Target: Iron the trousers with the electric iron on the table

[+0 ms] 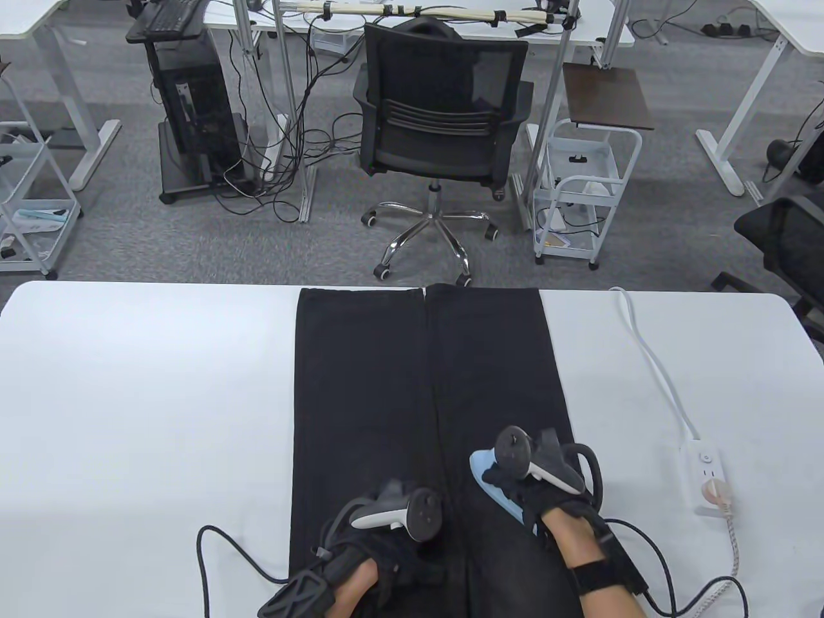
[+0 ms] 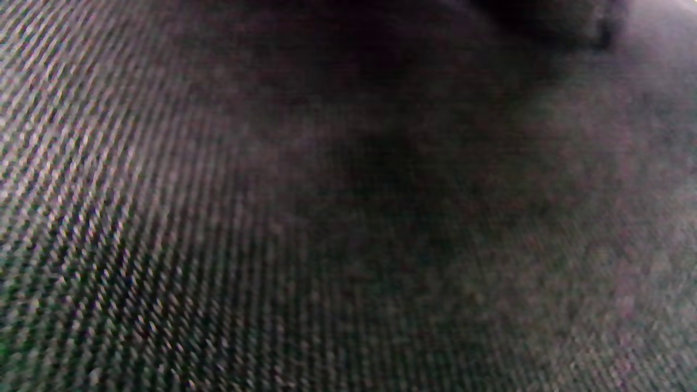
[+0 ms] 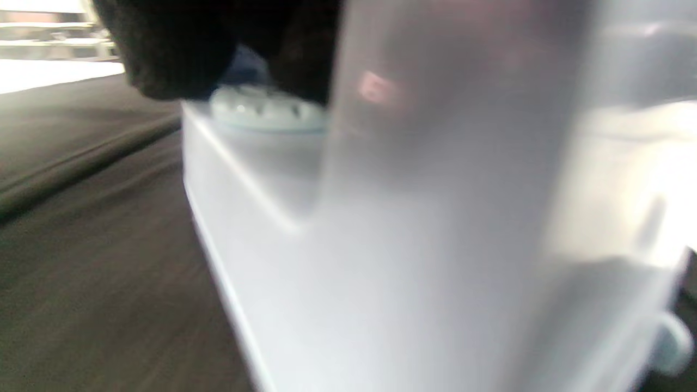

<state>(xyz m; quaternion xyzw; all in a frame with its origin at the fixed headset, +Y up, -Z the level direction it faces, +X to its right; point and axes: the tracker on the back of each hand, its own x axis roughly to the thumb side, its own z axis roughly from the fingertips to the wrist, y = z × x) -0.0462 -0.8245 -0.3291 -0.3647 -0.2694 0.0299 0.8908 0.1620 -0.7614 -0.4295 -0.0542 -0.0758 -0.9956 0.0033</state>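
Observation:
Black trousers lie flat along the middle of the white table, legs pointing away from me. My right hand grips a light blue and white electric iron that sits on the right leg near the front. The iron's pale body fills the right wrist view, with my gloved fingers over its top. My left hand rests on the left leg near the front edge; its fingers are hidden under the tracker. The left wrist view shows only close dark fabric.
A white power strip lies at the right of the table with a plug in it; its white cable runs to the far edge. Glove cables trail along the front edge. A black office chair stands beyond the table.

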